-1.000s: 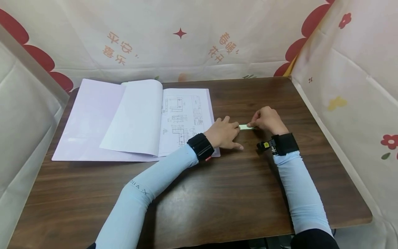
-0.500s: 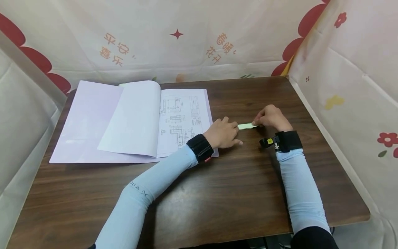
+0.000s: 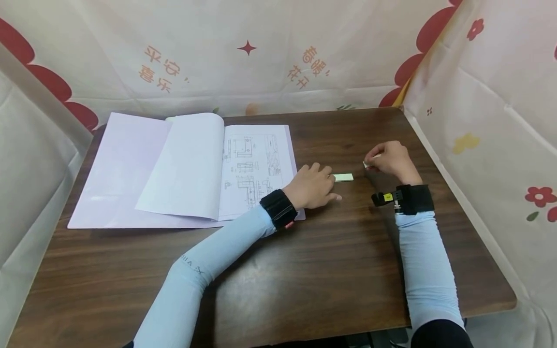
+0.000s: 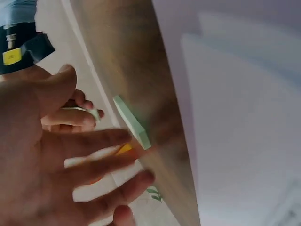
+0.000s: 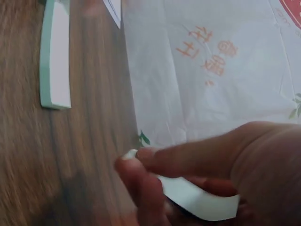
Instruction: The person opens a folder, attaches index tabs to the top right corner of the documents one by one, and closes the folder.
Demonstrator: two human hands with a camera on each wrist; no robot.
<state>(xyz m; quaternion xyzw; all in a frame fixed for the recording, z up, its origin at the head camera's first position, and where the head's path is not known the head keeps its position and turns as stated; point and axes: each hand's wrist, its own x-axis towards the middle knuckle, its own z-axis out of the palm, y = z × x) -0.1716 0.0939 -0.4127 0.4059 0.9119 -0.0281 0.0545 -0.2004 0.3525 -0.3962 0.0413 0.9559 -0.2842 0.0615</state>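
A narrow pad of pale green sticky notes (image 3: 344,177) lies on the table, to the right of an open booklet of technical drawings (image 3: 278,193). My left hand (image 3: 310,186) is spread palm down between the two, its fingertips at the pad's left end; whether they touch it is unclear. Farther right, my right hand (image 3: 390,158) pinches a single sticky note (image 5: 202,200) between thumb and finger, off the table. In the right wrist view that note looks pale and curved, partly hidden by the fingers. The pad (image 5: 59,56) stands apart from it.
The booklet's purple cover (image 3: 130,145) and a lifted white page (image 3: 187,169) spread over the table's left half. Patterned cloth (image 3: 278,87) hangs along the table's back and sides. Brown wood tabletop (image 3: 326,270) extends in front of both hands.
My right hand has moved right and slightly away, drawing one sticky note off the pad. The pad's right end is now uncovered. My left hand has stayed nearly in place.
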